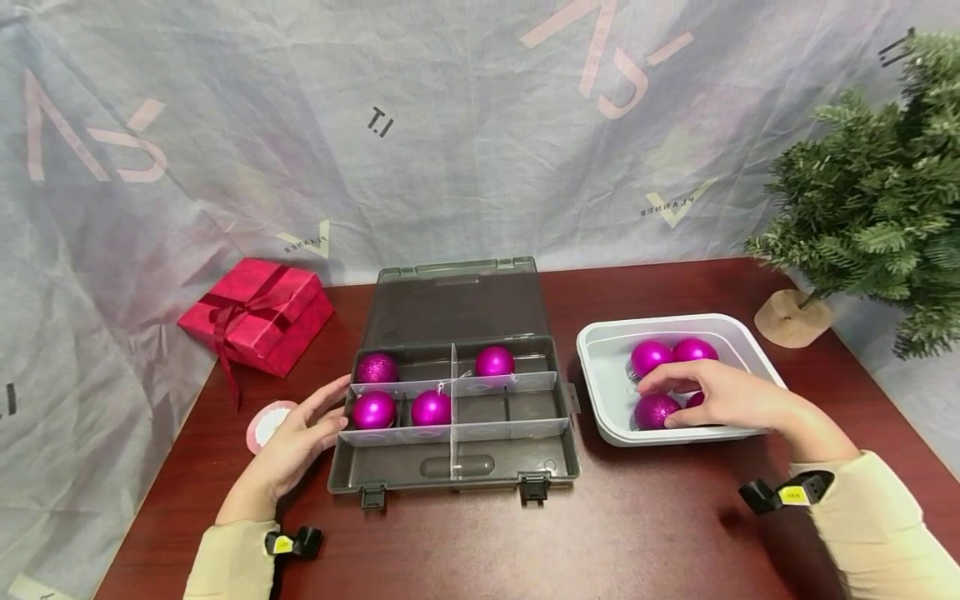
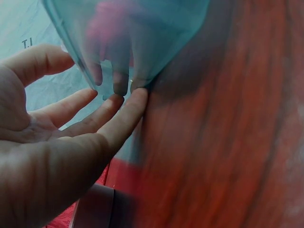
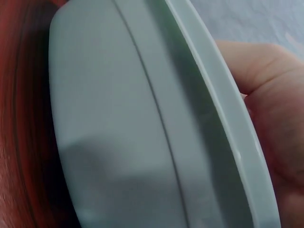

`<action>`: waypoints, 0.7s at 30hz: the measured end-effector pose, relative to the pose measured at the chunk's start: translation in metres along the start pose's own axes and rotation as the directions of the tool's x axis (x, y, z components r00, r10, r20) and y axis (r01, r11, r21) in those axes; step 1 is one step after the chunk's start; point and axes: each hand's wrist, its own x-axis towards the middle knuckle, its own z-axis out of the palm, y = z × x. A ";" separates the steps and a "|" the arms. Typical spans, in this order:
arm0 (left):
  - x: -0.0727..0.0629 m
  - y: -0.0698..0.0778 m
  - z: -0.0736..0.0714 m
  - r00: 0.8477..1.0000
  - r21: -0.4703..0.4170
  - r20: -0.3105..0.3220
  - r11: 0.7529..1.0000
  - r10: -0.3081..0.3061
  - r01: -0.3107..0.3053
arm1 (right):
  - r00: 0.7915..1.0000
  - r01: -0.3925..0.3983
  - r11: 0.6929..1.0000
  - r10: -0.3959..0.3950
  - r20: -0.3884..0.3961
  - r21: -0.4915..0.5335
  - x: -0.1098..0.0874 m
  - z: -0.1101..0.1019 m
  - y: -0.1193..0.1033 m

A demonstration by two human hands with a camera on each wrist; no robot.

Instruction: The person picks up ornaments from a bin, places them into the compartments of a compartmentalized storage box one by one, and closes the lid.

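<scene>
A grey see-through organizer box (image 1: 397, 458) lies with its lid (image 1: 457, 304) raised at the back. White dividers split it into compartments. A glittery magenta Christmas ball (image 1: 377, 367) and a smooth one (image 1: 495, 362) sit in its back row; two smooth balls, one of them here (image 1: 373, 410), share the middle-left section. The fingertips of my left hand (image 1: 296, 442) touch the box's left wall, fingers relaxed. Inside a white plastic tub (image 1: 607, 417), thumb and fingers of my right hand (image 1: 723, 396) are around a glittery ball (image 1: 655, 412). The tub wall hides those fingertips in the right wrist view.
Two smooth balls lie at the tub's back, one of them here (image 1: 693, 350); another is partly under my right hand. A red gift box (image 1: 258, 312) with a ribbon stands back left, near a pink-and-white round item (image 1: 266, 425). A small artificial tree (image 1: 877, 200) on a wooden base rises at right.
</scene>
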 end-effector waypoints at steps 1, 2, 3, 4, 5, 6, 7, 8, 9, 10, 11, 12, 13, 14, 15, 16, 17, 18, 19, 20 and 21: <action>0.000 0.000 0.000 1.000 0.001 0.000 1.000 -0.001 0.001 | 1.000 0.001 1.000 -0.001 -0.004 0.003 0.001 0.000 -0.001; -0.001 0.001 0.000 1.000 0.003 0.000 1.000 -0.003 0.003 | 1.000 0.000 1.000 0.000 -0.009 0.008 0.002 0.001 -0.002; -0.001 0.001 0.000 1.000 0.004 0.000 1.000 -0.004 0.004 | 1.000 0.000 1.000 0.001 -0.016 0.018 0.003 0.001 -0.004; -0.001 0.001 0.000 1.000 0.006 0.000 1.000 -0.005 0.005 | 1.000 0.005 1.000 -0.004 -0.027 0.021 0.004 0.001 -0.005; -0.001 0.001 0.000 1.000 0.007 0.000 1.000 -0.007 0.007 | 0.999 0.012 1.000 -0.011 -0.041 0.020 0.005 0.001 -0.007; -0.001 0.002 0.000 1.000 0.009 -0.001 1.000 -0.009 0.009 | 0.998 0.021 1.000 -0.019 -0.056 0.022 0.006 0.001 -0.008; -0.001 0.002 0.000 1.000 0.010 -0.002 1.000 -0.011 0.011 | 0.997 0.035 0.999 -0.034 -0.075 0.016 0.006 0.001 -0.009; -0.001 0.002 0.000 1.000 0.012 -0.003 1.000 -0.014 0.014 | 0.994 0.048 0.999 -0.047 -0.094 0.008 0.007 0.000 -0.011; -0.001 0.002 0.000 1.000 0.013 -0.003 1.000 -0.015 0.015 | 0.992 0.060 0.998 -0.059 -0.111 0.005 0.008 -0.001 -0.013; 0.000 0.002 0.000 1.000 0.014 -0.003 1.000 -0.016 0.016 | 0.989 0.070 0.998 -0.070 -0.127 -0.002 0.009 -0.002 -0.015; 0.000 0.002 0.000 1.000 0.014 -0.003 1.000 -0.017 0.017 | 0.987 0.072 0.997 -0.072 -0.143 -0.004 0.010 -0.003 -0.017; 0.000 0.002 0.000 1.000 0.015 -0.003 1.000 -0.017 0.017 | 0.985 0.076 0.997 -0.074 -0.157 0.002 0.011 -0.004 -0.020; 0.000 0.002 0.000 1.000 0.015 -0.003 1.000 -0.017 0.017 | 0.982 0.080 0.997 -0.077 -0.170 0.009 0.012 -0.005 -0.023; 0.000 0.002 0.000 1.000 0.015 -0.003 1.000 -0.016 0.016 | 0.980 0.080 0.997 -0.074 -0.183 0.023 0.014 -0.006 -0.027; 0.000 0.002 0.000 1.000 0.015 -0.002 1.000 -0.015 0.016 | 0.977 0.081 0.996 -0.074 -0.198 0.026 0.015 -0.007 -0.030; 0.000 0.002 0.000 1.000 0.014 -0.002 1.000 -0.015 0.015 | 0.973 0.083 0.996 -0.076 -0.217 0.023 0.017 -0.009 -0.035; 0.000 0.001 0.000 1.000 0.013 -0.002 1.000 -0.015 0.015 | 0.969 0.084 0.996 -0.076 -0.235 0.024 0.018 -0.009 -0.039; 0.000 0.001 0.000 1.000 0.013 -0.002 1.000 -0.015 0.015 | 0.964 0.082 0.996 -0.073 -0.254 0.024 0.020 -0.010 -0.043; 0.000 0.001 0.000 1.000 0.014 -0.003 1.000 -0.015 0.015 | 0.960 0.073 0.997 -0.062 -0.271 0.029 0.022 -0.010 -0.048; -0.001 0.001 -0.001 1.000 0.016 -0.004 1.000 -0.016 0.016 | 0.957 0.056 0.997 -0.041 -0.286 0.045 0.024 -0.009 -0.052; -0.001 0.001 -0.001 1.000 0.018 -0.003 1.000 -0.016 0.016 | 0.953 0.036 0.998 -0.019 -0.302 0.051 0.027 -0.008 -0.057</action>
